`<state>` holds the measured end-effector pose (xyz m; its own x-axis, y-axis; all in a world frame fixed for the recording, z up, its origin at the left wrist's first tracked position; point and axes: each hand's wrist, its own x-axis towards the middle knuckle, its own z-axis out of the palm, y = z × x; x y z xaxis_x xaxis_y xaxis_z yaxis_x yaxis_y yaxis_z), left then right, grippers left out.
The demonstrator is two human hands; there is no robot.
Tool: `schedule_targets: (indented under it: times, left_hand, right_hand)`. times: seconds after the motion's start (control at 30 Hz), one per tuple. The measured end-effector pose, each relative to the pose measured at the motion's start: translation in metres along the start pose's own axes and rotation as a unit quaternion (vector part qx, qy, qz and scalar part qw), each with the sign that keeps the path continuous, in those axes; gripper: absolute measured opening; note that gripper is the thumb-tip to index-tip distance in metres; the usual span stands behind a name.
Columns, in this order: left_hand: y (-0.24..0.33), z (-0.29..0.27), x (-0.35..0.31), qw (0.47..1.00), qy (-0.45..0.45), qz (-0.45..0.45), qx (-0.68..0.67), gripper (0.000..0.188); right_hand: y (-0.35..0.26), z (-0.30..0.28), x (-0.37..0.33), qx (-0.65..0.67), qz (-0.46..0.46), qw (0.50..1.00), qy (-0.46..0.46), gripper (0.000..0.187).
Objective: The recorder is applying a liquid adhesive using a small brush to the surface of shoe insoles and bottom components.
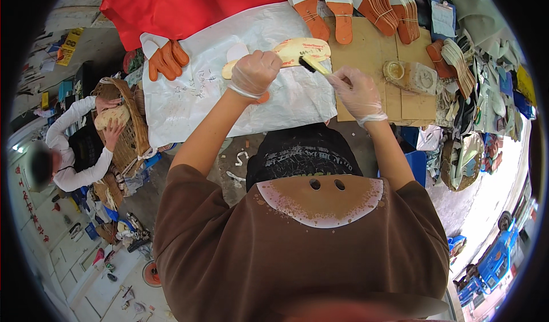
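Observation:
My left hand (255, 73), in a clear thin glove, is closed around the middle of a cream insole (303, 48) with red print, held over the white sheet (189, 96). Part of the insole is hidden behind the fist. Between the fingers of my gloved right hand (360, 96) is a small brush (319, 67) with a pale yellow handle and black bristles. The bristles are at the insole's near edge; whether they touch it I cannot tell. Beneath the left hand lies another insole, its white end (237, 52) and orange tip (263, 98) showing.
Brown-and-white insoles (372, 5) lie in bundles along the far side, with more (166, 56) at the left. On the cardboard (409, 105) at right stands a small glass jar (393, 70). Red cloth (189, 5) covers the back. A co-worker (80, 145) handles a pale item over a wicker basket (128, 133).

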<state>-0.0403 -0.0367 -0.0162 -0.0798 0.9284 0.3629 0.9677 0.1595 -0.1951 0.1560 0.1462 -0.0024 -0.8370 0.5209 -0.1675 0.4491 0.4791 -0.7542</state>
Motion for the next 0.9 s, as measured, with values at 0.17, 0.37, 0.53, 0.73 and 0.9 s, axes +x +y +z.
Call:
schedule_targets:
  times: [0.17, 0.37, 0.53, 0.73, 0.9]
  left_hand:
    - [-0.011, -0.007, -0.016, 0.996, 0.082, 0.034, -0.023, 0.019]
    - [-0.006, -0.043, -0.016, 0.981, 0.123, 0.073, -0.129, 0.028]
    - [0.002, -0.055, 0.001, 0.956, 0.178, 0.123, -0.198, 0.034]
    - [-0.004, -0.062, 0.007, 0.968, 0.165, 0.047, -0.183, 0.035]
    - [-0.026, -0.042, -0.039, 0.976, 0.094, -0.052, -0.188, 0.033]
  right_hand:
    - [0.020, -0.021, -0.002, 0.008, 0.011, 1.000, 0.001, 0.029]
    - [0.036, -0.059, -0.002, 0.051, -0.052, 0.996, -0.056, 0.023]
    - [0.003, -0.068, 0.009, 0.056, -0.168, 0.973, -0.146, 0.013]
    - [-0.008, -0.071, 0.032, 0.044, -0.308, 0.949, -0.055, 0.018]
    - [0.000, -0.075, 0.028, 0.026, -0.275, 0.948, -0.160, 0.013]
